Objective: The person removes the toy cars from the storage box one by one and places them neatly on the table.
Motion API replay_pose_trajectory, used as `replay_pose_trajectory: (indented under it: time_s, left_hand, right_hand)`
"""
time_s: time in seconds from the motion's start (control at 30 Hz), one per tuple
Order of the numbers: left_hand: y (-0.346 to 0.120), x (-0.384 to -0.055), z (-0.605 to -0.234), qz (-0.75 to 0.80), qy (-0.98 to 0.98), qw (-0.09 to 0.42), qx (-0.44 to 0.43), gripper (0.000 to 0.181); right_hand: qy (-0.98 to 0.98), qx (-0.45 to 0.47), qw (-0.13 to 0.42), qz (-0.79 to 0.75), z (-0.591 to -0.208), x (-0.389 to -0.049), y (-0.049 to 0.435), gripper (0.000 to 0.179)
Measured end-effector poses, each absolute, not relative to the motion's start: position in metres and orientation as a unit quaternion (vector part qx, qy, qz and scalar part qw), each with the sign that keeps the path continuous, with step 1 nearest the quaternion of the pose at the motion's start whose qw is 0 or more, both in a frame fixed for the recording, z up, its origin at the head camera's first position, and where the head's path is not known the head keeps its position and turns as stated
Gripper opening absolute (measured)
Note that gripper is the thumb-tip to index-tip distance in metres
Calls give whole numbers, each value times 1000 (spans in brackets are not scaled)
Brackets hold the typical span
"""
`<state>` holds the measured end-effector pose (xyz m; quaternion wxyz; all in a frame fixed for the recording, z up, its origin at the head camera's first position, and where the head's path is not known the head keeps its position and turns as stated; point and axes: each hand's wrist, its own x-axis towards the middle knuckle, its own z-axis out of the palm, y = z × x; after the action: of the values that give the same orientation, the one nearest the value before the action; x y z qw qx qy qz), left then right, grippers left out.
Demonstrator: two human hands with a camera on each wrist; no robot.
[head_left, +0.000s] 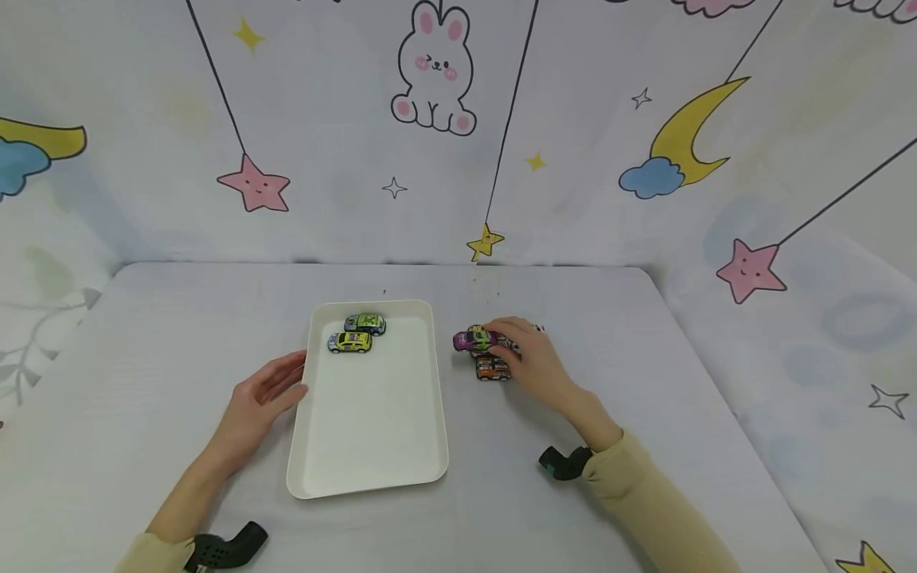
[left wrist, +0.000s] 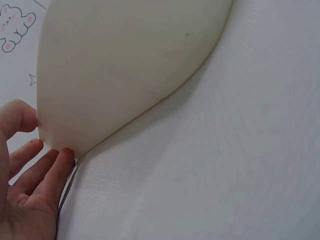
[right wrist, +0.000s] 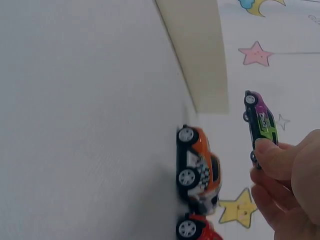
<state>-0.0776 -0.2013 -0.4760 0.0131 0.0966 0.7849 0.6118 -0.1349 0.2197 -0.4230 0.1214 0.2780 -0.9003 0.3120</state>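
Note:
My right hand [head_left: 533,362] pinches a purple and green toy car [right wrist: 262,115] between thumb and fingers, lifted off the table. Below it stands an orange toy car [head_left: 493,368] with a checkered side. A red toy car [right wrist: 197,229] shows at the bottom edge of the right wrist view. Other cars there are partly hidden by the hand. My left hand [head_left: 258,410] touches the left wall of a white tray [head_left: 372,430] with extended fingers. Inside the tray, near its far left corner, are a yellow toy car [head_left: 349,342] and a green-blue toy car [head_left: 365,323].
A white cloth covers the table [head_left: 544,525]. Behind it hangs a pale backdrop [head_left: 322,103] printed with a rabbit, stars and moons. Black wrist devices sit at both cuffs, the left one [head_left: 228,549] near the front edge of the view.

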Motion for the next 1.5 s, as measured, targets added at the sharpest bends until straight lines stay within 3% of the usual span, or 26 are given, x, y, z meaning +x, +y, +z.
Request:
replay_pose_trajectory:
  time_s: [0.43, 0.87, 1.1, 1.5]
  left_hand:
    - [-202, -78, -476, 615, 783, 15, 96, 54]
    - [-202, -79, -479, 610, 787, 13, 94, 54]
    - [-202, -79, -478, 608, 788, 12, 97, 53]
    - [-202, -79, -476, 608, 788, 13, 97, 53]
  right_hand:
    - [-905, 221, 179, 318, -440, -146, 287, 39]
    - [-917, 140, 193, 320, -460, -147, 335, 42]
    - [-920, 101, 170, 338, -470, -151, 346, 39]
    - [-924, 122, 176, 318, -477, -154, 345, 40]
